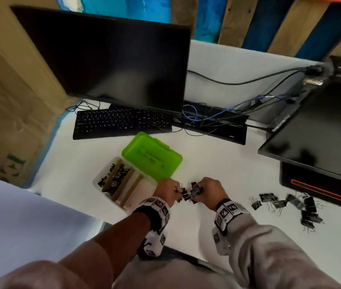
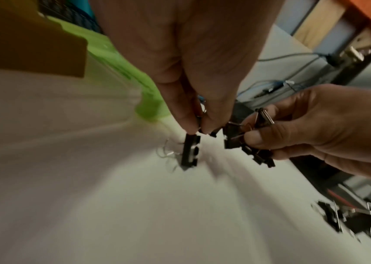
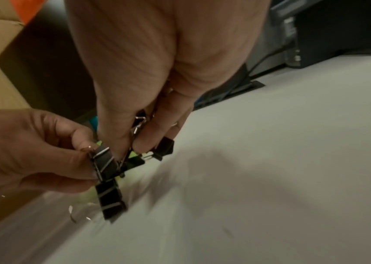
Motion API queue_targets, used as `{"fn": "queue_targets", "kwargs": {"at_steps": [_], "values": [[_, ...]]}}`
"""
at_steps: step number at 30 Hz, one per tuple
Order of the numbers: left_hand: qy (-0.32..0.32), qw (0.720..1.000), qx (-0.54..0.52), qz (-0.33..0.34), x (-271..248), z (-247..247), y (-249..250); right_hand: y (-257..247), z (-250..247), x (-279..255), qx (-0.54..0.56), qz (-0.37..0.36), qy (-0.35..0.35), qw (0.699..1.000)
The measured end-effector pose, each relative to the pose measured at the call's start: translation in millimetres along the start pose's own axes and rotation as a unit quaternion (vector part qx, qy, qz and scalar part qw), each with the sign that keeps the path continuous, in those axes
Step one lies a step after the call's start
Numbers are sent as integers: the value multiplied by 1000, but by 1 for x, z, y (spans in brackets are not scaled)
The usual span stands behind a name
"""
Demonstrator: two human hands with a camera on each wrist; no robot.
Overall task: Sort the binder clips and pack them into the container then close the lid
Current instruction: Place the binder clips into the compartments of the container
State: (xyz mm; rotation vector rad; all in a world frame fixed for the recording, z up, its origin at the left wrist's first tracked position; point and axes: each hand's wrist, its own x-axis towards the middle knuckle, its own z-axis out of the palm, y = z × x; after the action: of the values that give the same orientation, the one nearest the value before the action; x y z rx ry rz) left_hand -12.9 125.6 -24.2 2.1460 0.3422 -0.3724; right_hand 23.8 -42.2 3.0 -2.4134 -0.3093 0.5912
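- The white worktop [image 1: 217,159] carries everything, with a dark monitor [image 1: 111,63] and a black keyboard [image 1: 121,124] at its far side and a second dark screen [image 1: 319,138] at the right.
- The container [image 1: 121,182] is a clear box with tan dividers, lying just left of the hands; black clips already sit in its left compartments, while the ones nearer the hands look bare.
- Its green lid [image 1: 152,157] lies open, flat on the worktop on the far side of the box, just beyond the left hand.
- The left hand [image 1: 168,191] has its fingers curled and pinches a chain of black clips [image 2: 190,151] between thumb and fingertip; the chain hangs down to the worktop, where its lower end seems to touch.
- The right hand [image 1: 208,190] is close beside the left, fingers curled around a bunch of black clips [image 2: 245,141]; the two hands nearly meet over the worktop in front of the container.
- In the right wrist view the two bunches lie against each other between the hands; whether they are hooked together I cannot tell.
- A loose pile of binder clips [image 1: 290,205] lies on the worktop well to the right of the right hand, beside a dark mat with a red line [image 1: 319,190].
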Motion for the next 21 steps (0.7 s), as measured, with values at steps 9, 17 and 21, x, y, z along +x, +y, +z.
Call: {"fn": "queue_targets", "kwargs": {"at_steps": [9,17,21], "values": [[151,988,-42,-18,-16,-83,-18,-83,-1,63,-32,-136,-74,987],[207,975,9,-80,-50,-136,-61,-151,68,77,-126,-227,-167,951],[226,969,6,-101,-59,-141,-76,-165,80,82,-102,-219,-182,953]]}}
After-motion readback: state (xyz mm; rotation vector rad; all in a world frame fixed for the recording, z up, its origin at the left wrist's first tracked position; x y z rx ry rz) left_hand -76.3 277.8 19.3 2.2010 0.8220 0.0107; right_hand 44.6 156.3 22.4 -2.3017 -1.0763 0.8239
